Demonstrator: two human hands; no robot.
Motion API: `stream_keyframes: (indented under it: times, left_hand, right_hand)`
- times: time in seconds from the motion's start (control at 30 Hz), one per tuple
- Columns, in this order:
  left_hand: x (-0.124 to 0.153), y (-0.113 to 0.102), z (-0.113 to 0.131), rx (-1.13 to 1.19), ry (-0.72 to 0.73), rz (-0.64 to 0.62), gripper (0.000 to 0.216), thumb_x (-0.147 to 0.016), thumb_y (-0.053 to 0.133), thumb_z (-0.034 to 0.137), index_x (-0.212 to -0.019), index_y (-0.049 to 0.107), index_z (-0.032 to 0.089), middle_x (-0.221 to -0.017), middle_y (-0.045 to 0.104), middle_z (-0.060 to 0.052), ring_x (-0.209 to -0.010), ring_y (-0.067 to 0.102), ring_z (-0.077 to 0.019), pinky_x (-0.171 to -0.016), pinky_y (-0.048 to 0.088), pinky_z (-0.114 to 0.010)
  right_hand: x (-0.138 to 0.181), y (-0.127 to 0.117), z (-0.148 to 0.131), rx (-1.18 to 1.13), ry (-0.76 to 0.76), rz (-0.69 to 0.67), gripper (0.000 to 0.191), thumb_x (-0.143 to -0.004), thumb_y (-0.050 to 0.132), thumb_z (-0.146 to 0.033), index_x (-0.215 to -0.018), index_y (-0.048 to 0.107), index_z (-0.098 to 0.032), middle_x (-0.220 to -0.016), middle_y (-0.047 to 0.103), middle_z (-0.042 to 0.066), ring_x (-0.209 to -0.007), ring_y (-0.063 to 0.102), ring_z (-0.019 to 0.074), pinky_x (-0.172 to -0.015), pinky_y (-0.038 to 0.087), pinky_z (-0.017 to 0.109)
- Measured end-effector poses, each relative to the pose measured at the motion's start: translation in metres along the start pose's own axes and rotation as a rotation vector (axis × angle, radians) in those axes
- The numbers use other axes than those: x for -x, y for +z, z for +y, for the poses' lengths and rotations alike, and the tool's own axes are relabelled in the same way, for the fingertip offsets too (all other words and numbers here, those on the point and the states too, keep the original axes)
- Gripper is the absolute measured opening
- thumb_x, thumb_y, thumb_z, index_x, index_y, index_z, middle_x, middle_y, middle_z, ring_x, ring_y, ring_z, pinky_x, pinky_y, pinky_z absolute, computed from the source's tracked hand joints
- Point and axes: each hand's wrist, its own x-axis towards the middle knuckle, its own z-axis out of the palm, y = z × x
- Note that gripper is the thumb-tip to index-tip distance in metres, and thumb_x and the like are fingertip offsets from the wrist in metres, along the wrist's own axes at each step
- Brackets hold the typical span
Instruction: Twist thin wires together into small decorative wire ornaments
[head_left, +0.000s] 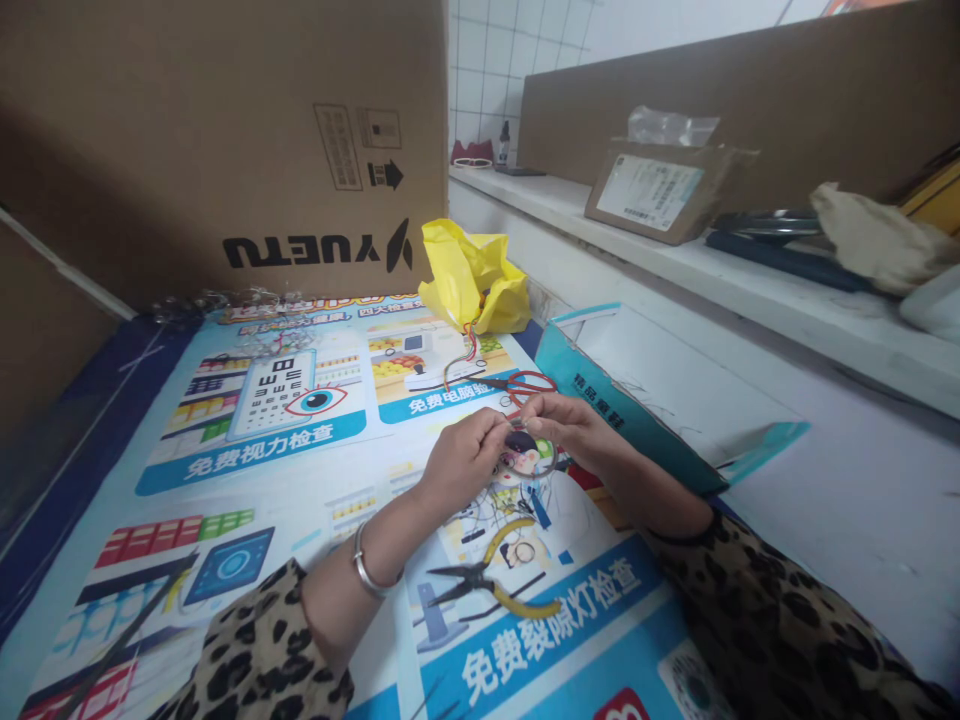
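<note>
Both of my hands are close together above the printed sheet (315, 530). My left hand (466, 452) has its thumb and fingers pinched on a thin wire loop (553, 466). From the other side my right hand (564, 425) pinches the same loop, whose curve hangs between and below the fingers. The exact spot held is too small to make out. Below them lie yellow-handled pliers (487, 580) with the jaws spread, pointing left. Just beyond my hands are red-handled scissors (531, 380). Fine wire pieces (480, 510) are scattered on the sheet near the loop.
A yellow plastic bag (480, 275) with coloured wires (469, 350) coming out stands at the back. An open teal box (622, 400) is at right, against the wall. A large cardboard box (225, 130) blocks the far left. Tangled wire pieces (277, 340) lie before it.
</note>
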Motion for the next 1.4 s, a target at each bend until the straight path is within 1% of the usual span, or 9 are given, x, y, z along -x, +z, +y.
stream_keyframes:
  times: [0.07,0.13,0.33,0.5,0.6,0.77,1.0,1.17,1.4]
  left_hand:
    - [0.000,0.000,0.000,0.007,-0.007,-0.008,0.021,-0.088,0.040,0.030,-0.079,0.056,0.020,-0.074,0.061,0.002,-0.070,0.054,-0.0110,-0.065,0.037,-0.021]
    - [0.000,0.000,0.002,0.040,-0.019,-0.011,0.021,-0.088,0.040,0.030,-0.078,0.056,0.020,-0.075,0.061,0.002,-0.070,0.054,-0.0108,-0.066,0.037,-0.021]
    - [0.004,0.006,0.013,0.211,-0.139,0.047,0.021,-0.087,0.041,0.031,-0.075,0.053,0.019,-0.068,0.055,0.003,-0.065,0.049,-0.0102,-0.062,0.037,-0.021]
    - [0.011,0.012,0.025,0.427,-0.222,0.078,0.023,-0.088,0.040,0.035,-0.075,0.051,0.019,-0.067,0.054,0.003,-0.062,0.049,-0.0093,-0.062,0.039,-0.021]
    - [0.014,0.012,0.030,0.484,-0.253,0.095,0.025,-0.089,0.040,0.037,-0.074,0.048,0.019,-0.065,0.052,0.004,-0.060,0.048,-0.0091,-0.061,0.039,-0.021]
    - [0.015,0.014,0.033,0.515,-0.252,0.125,0.029,-0.089,0.040,0.038,-0.070,0.045,0.018,-0.063,0.048,0.003,-0.060,0.045,-0.0093,-0.061,0.038,-0.021]
    - [0.015,0.015,0.032,0.546,-0.277,0.132,0.029,-0.089,0.040,0.038,-0.069,0.045,0.018,-0.062,0.047,0.003,-0.056,0.042,-0.0086,-0.058,0.036,-0.021]
    - [0.015,0.019,0.029,0.605,-0.310,0.127,0.030,-0.089,0.039,0.040,-0.069,0.043,0.018,-0.060,0.045,0.004,-0.052,0.039,-0.0071,-0.052,0.034,-0.019]
    - [0.018,0.028,0.030,0.771,-0.368,0.124,0.032,-0.089,0.038,0.043,-0.070,0.039,0.018,-0.053,0.040,0.007,-0.040,0.031,-0.0049,-0.041,0.026,-0.018]
  right_hand:
    - [0.000,0.000,0.002,-0.014,0.004,0.010,0.016,-0.080,0.060,-0.031,-0.075,0.058,-0.016,-0.068,0.055,-0.002,-0.061,0.047,0.0088,-0.059,0.035,0.023]
    - [-0.001,0.002,0.005,-0.081,0.014,0.037,0.015,-0.079,0.061,-0.030,-0.075,0.057,-0.016,-0.067,0.054,-0.002,-0.061,0.046,0.0091,-0.059,0.036,0.023]
    - [-0.003,0.018,0.010,-0.530,0.003,0.116,0.014,-0.079,0.060,-0.026,-0.071,0.054,-0.017,-0.065,0.048,-0.002,-0.061,0.044,0.0095,-0.059,0.037,0.023]
    - [0.001,0.032,0.007,-0.684,0.051,0.086,0.011,-0.080,0.058,-0.024,-0.072,0.054,-0.017,-0.068,0.048,-0.002,-0.061,0.045,0.0096,-0.059,0.039,0.024]
    - [0.003,0.037,0.006,-0.703,0.038,0.101,0.010,-0.079,0.060,-0.023,-0.073,0.054,-0.017,-0.069,0.048,-0.002,-0.061,0.046,0.0094,-0.060,0.040,0.024]
    - [0.002,0.040,0.006,-0.699,0.015,0.098,0.011,-0.078,0.060,-0.024,-0.072,0.054,-0.017,-0.068,0.048,-0.002,-0.061,0.046,0.0102,-0.056,0.042,0.024]
    - [0.003,0.042,0.010,-0.620,0.012,0.139,0.013,-0.078,0.060,-0.028,-0.073,0.055,-0.018,-0.068,0.050,-0.001,-0.061,0.048,0.0114,-0.058,0.043,0.025]
    - [0.002,0.044,0.010,-0.612,-0.009,0.142,0.015,-0.081,0.057,-0.027,-0.070,0.053,-0.017,-0.065,0.050,-0.002,-0.059,0.048,0.0105,-0.058,0.042,0.025]
    - [0.002,0.049,0.010,-0.604,0.003,0.203,0.014,-0.078,0.061,-0.026,-0.071,0.053,-0.018,-0.066,0.051,-0.003,-0.055,0.048,0.0092,-0.052,0.041,0.023]
